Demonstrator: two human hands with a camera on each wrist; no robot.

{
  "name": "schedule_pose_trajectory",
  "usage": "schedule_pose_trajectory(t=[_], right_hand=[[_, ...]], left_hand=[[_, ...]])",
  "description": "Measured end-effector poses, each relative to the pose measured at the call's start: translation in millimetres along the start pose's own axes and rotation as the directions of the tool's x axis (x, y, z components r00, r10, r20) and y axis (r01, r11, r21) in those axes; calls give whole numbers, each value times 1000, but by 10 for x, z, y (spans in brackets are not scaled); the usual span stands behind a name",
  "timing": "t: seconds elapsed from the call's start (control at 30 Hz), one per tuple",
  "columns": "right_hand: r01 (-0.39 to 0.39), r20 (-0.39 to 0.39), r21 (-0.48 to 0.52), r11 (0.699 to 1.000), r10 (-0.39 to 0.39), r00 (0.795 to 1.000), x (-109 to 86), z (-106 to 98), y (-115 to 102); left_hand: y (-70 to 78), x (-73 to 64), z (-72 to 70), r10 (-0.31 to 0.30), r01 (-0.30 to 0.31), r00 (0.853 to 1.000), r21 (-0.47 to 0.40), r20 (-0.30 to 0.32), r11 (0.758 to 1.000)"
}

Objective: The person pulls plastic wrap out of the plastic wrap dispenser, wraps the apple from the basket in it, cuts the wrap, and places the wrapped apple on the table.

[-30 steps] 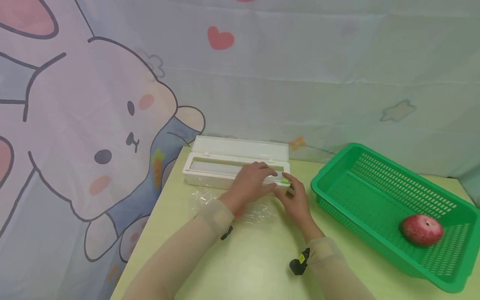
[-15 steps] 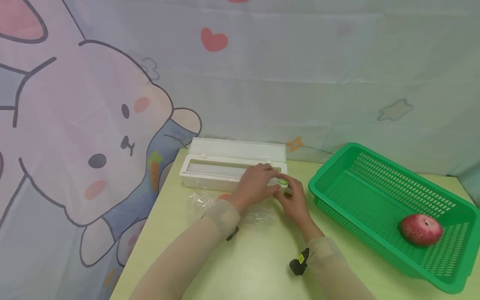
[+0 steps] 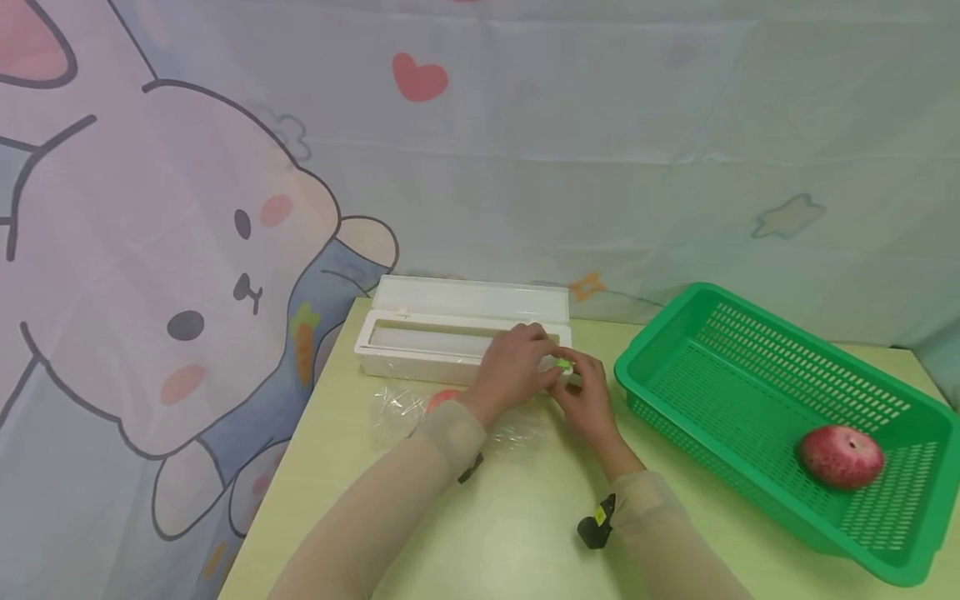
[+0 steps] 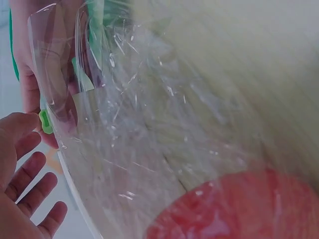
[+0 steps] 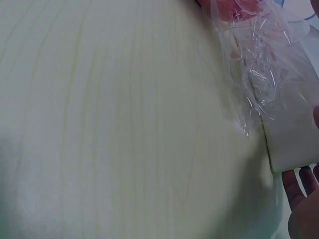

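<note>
A long white cling film box (image 3: pixel 416 367) stands at the back of the table, lid (image 3: pixel 468 297) raised, its roll showing inside. At its right end is a small green slide cutter (image 3: pixel 564 364). My left hand (image 3: pixel 512 367) reaches over the box, thumb and index fingertips at the cutter, other fingers spread. From the right, my right hand (image 3: pixel 587 402) grips the box's end, its thumb on the front face behind the film. Clear cling film (image 4: pixel 134 99) hangs crumpled from the box's front and covers a round red fruit (image 4: pixel 239 209), partly hidden by my left arm in the head view.
On the right stands a green plastic basket (image 3: pixel 735 471) with one speckled red fruit (image 3: pixel 842 457) inside. A patterned curtain (image 3: pixel 525 150) rises directly behind the table (image 3: pixel 510 542).
The head view has shifted slightly, moving the scene left. My left hand has edged right relative to the box, closer to my right hand and the green cutter; more of the red fruit shows.
</note>
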State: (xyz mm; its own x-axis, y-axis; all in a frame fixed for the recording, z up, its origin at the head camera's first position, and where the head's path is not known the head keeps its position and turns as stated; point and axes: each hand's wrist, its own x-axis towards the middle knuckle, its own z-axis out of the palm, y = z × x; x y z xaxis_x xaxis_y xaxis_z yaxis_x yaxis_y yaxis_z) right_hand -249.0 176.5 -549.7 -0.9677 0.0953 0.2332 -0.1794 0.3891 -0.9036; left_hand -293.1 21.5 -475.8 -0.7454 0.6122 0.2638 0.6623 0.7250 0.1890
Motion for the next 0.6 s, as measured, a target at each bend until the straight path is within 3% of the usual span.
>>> schedule_pose_trajectory(t=[0.6], right_hand=[[-9,-7,-30,1000,9,1000,33,-7,56]], left_hand=[[5,109,128,5,-4,1000,87,-4,996]])
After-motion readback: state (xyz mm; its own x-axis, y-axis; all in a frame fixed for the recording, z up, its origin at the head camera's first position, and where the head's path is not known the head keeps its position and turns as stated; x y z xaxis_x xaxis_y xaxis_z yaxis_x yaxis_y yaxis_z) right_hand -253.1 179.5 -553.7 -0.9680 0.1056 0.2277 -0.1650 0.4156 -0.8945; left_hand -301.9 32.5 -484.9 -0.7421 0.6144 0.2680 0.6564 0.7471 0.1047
